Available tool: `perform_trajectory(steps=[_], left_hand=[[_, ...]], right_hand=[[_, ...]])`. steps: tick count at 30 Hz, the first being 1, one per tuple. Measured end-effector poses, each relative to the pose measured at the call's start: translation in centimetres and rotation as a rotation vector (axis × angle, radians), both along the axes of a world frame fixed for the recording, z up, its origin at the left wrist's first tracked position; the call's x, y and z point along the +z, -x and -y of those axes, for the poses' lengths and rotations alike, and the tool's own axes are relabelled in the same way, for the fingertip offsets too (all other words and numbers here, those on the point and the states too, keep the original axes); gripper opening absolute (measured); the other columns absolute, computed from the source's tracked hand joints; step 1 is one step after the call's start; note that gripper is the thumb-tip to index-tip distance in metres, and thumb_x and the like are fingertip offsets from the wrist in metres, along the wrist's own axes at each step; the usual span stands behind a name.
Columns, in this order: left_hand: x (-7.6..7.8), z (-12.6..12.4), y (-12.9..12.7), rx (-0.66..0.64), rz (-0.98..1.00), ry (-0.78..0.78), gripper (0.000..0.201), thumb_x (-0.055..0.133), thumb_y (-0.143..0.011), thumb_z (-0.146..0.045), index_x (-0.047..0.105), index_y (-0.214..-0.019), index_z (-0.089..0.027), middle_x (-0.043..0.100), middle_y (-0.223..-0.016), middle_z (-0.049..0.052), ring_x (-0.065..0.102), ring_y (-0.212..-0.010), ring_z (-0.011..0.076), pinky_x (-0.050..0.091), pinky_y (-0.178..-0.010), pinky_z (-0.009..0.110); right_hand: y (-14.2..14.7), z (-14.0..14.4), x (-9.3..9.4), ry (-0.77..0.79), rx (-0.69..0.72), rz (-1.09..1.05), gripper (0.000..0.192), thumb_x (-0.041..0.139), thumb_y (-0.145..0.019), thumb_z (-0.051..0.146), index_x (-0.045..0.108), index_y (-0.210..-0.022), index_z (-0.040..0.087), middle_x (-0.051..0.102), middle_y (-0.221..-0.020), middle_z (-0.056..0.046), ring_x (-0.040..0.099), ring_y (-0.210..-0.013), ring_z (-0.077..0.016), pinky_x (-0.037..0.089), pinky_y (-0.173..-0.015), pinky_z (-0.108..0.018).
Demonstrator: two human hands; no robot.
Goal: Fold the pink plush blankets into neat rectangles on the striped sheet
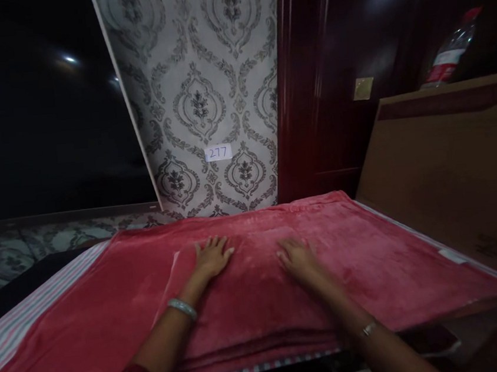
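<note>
A red plush blanket [371,256] lies spread over a raised surface in front of me, with a folded stack of the same red fabric in the middle. My left hand [212,256] rests flat on the folded fabric, fingers spread, a pale bangle on its wrist. My right hand [297,258] lies flat beside it, palm down, fingers apart, a thin bracelet on the wrist. Neither hand grips anything.
A striped sheet [19,328] shows under the blanket at the left. A patterned wall panel with a "277" label [218,152] stands behind. Dark wood panelling [330,82], a brown board [447,177] and a plastic bottle [452,52] are at the right.
</note>
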State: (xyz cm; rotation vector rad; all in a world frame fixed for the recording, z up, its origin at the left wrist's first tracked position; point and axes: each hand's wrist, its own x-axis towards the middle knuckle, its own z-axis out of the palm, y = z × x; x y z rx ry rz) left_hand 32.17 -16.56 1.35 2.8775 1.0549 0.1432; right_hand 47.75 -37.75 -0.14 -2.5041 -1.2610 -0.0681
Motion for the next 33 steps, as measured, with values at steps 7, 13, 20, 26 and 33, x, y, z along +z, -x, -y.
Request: perform_trajectory(steps=[7, 13, 20, 26, 33], left_hand=[[-1.2, -4.2, 3.2, 0.277, 0.128, -0.02, 0.056, 0.03, -0.101, -0.048, 0.059, -0.14, -0.021, 0.061, -0.141, 0.016, 0.055, -0.131, 0.0351, 0.047, -0.103, 0.055], [-2.8, -4.5, 3.8, 0.325, 0.157, 0.0, 0.054, 0.028, -0.102, -0.043, 0.055, -0.145, -0.022, 0.054, -0.149, 0.013, 0.053, -0.13, 0.0371, 0.047, -0.102, 0.056], [-2.5, -4.8, 4.0, 0.347, 0.146, 0.01, 0.054, 0.025, -0.103, -0.038, 0.055, -0.144, -0.022, 0.051, -0.152, 0.011, 0.05, -0.133, 0.0368, 0.046, -0.104, 0.057], [-3.0, -5.4, 4.2, 0.348, 0.162, 0.029, 0.056, 0.022, -0.103, -0.032, 0.053, -0.147, -0.02, 0.049, -0.155, 0.011, 0.052, -0.131, 0.0361, 0.046, -0.106, 0.058], [-3.3, -5.8, 4.3, 0.364, 0.202, 0.025, 0.053, 0.025, -0.103, -0.032, 0.055, -0.146, -0.023, 0.05, -0.155, 0.009, 0.052, -0.133, 0.0332, 0.047, -0.106, 0.055]], right_hand=[[-3.1, -5.9, 1.1, 0.003, -0.236, -0.101, 0.049, 0.029, -0.104, 0.034, 0.065, -0.134, 0.019, 0.063, -0.137, -0.015, 0.057, -0.126, -0.0303, 0.041, -0.106, -0.049], [-3.9, -5.9, -3.0, -0.012, -0.231, -0.03, 0.049, 0.028, -0.105, 0.034, 0.06, -0.139, 0.023, 0.056, -0.146, -0.009, 0.059, -0.122, -0.0244, 0.046, -0.1, -0.036], [-4.5, -6.2, -3.4, 0.009, -0.239, 0.005, 0.049, 0.028, -0.104, 0.034, 0.059, -0.141, 0.023, 0.054, -0.149, -0.009, 0.059, -0.123, -0.0261, 0.045, -0.101, -0.037], [-4.5, -6.3, -3.7, -0.02, -0.227, -0.016, 0.051, 0.027, -0.104, 0.032, 0.059, -0.141, 0.02, 0.054, -0.15, -0.008, 0.059, -0.124, -0.026, 0.044, -0.103, -0.038], [-4.5, -6.3, -3.7, -0.039, -0.234, 0.003, 0.049, 0.03, -0.103, 0.032, 0.061, -0.14, 0.022, 0.056, -0.147, -0.01, 0.06, -0.122, -0.0263, 0.046, -0.1, -0.038]])
